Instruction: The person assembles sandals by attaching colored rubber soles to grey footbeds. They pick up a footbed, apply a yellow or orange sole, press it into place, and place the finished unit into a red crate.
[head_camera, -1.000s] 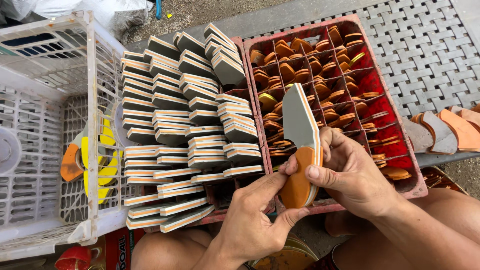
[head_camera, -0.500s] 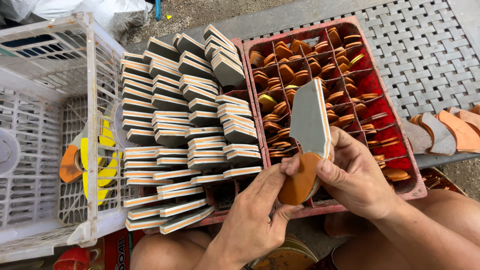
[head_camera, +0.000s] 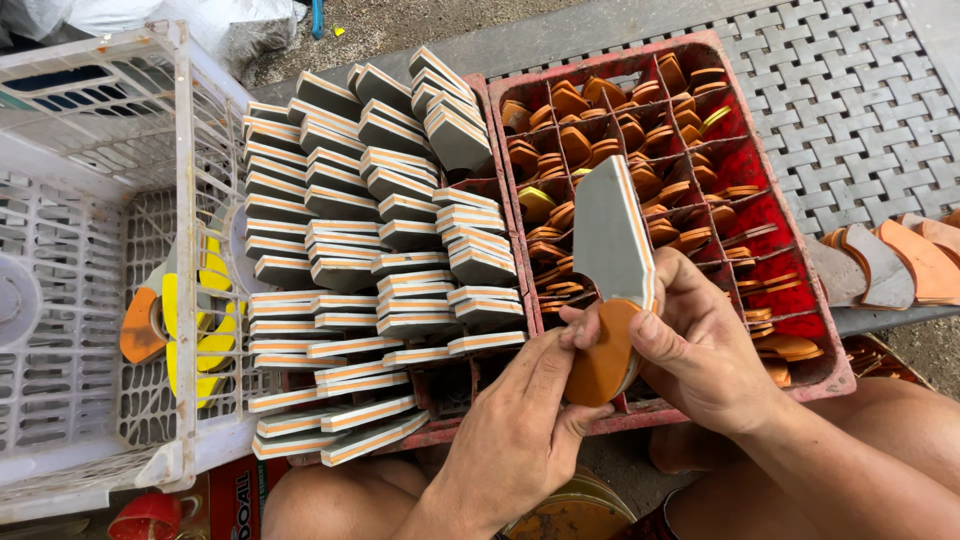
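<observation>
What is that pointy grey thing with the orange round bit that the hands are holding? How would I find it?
Start at the red plastic crate with divided cells full of small orange heel pieces. In front of it, the left hand and right hand hold a grey wedge-shaped sole with orange and white edge stripes. Unlike the stacked soles alongside, it stands upright, with an orange heel piece pressed on its lower end.

my left hand (head_camera: 520, 425): comes up from low centre, palm turned away from me, fingers curled, thumb pressing at the low end of what I hold | my right hand (head_camera: 700, 345): reaches in from the right, fingers wrapped round it, thumb on top | hands touching, both forearms bare, over my knees
</observation>
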